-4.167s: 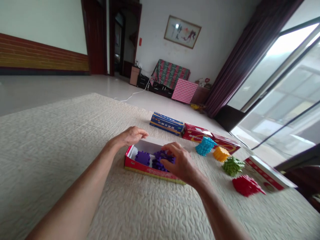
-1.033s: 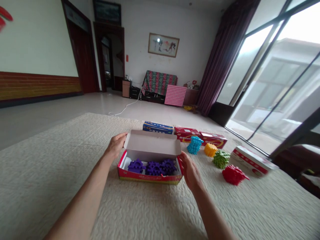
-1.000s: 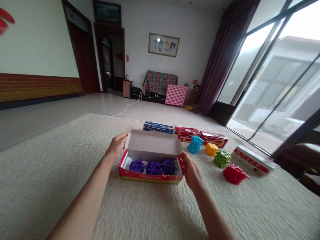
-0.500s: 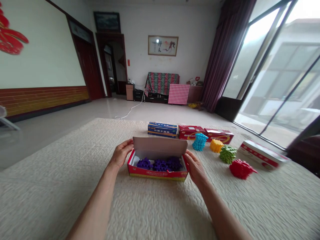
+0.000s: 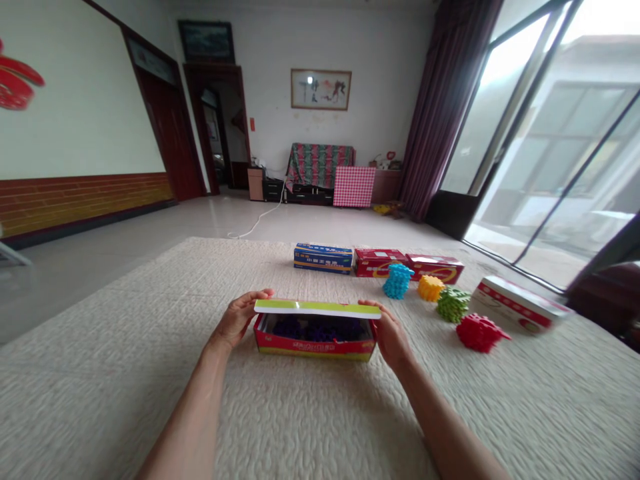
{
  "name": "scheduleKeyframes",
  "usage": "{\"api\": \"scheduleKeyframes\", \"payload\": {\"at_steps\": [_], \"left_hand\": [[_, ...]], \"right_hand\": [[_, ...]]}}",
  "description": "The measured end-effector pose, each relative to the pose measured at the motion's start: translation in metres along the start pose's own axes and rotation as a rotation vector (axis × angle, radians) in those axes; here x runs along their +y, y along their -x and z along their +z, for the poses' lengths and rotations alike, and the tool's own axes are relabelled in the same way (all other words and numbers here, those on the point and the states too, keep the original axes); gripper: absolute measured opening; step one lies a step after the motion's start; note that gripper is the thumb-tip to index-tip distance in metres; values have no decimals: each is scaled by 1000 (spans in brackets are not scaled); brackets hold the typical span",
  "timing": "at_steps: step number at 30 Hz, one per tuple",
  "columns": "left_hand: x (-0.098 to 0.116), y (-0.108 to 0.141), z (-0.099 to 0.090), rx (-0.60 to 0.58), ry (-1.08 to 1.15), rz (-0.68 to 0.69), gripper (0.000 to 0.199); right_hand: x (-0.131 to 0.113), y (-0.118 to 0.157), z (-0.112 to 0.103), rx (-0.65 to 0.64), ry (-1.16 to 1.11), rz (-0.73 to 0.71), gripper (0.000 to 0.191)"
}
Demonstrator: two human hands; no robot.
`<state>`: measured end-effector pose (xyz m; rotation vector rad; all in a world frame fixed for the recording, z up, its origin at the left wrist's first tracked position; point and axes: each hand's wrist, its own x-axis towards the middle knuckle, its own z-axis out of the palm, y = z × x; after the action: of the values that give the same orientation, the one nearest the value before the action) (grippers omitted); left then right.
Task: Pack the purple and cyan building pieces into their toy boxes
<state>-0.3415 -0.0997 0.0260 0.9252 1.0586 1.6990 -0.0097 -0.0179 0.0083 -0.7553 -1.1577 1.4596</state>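
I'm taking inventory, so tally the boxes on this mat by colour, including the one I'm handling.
Blue box: 1
Red boxes: 2
White-and-red box: 1
Red-and-green box, between left hand and right hand: 1
Total: 5

Red box [image 5: 316, 349], 1: contained purple pcs. [image 5: 325, 329]; lid [image 5: 317, 308] part-lowered. L hand [image 5: 238, 321] & R hand [image 5: 393, 333] held lid ends. Blue ctn. [image 5: 323, 259] stood behind box; cyan stack [image 5: 398, 282], orange stack [image 5: 431, 288], green stack [image 5: 453, 305], red stack [image 5: 480, 333] sat R of box.
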Motion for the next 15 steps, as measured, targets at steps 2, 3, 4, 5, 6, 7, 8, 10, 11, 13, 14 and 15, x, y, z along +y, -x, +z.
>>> {"api": "scheduleKeyframes", "payload": {"at_steps": [2,3,4,5,6,7,8,10,11,13,14,15], "left_hand": [[-1,0,-1,-9,-13,-3,29],[-2,0,-1,-10,-20,-4,28],[-2,1,-1,-8,-26,-7,27],[-2,1,-1,-4,-34,-9,25],[-2,1,-1,2,-42,-12,24],[-1,2,-1,7,-50,-15,24],[-1,3,0,10,-59,-15,23],[1,4,0,5,-78,-16,22],[1,4,-1,-1,-85,-15,21],[1,4,-1,-13,-92,-10,19],[1,4,-2,-17,-93,-8,18],[0,4,-2,-19,-92,-7,18]], "right_hand": [[1,0,0,5,13,-16,34],[2,1,0,6,19,-22,35],[2,2,1,4,31,-24,36],[2,3,1,9,51,-28,37],[2,5,2,29,87,-44,38],[1,7,3,70,140,-78,39],[0,10,3,125,204,-132,38],[-4,19,4,231,333,-268,33],[-7,24,4,258,377,-323,31],[-11,34,5,239,414,-376,29],[-13,39,5,210,422,-392,30],[-14,43,7,178,431,-410,31]]}}
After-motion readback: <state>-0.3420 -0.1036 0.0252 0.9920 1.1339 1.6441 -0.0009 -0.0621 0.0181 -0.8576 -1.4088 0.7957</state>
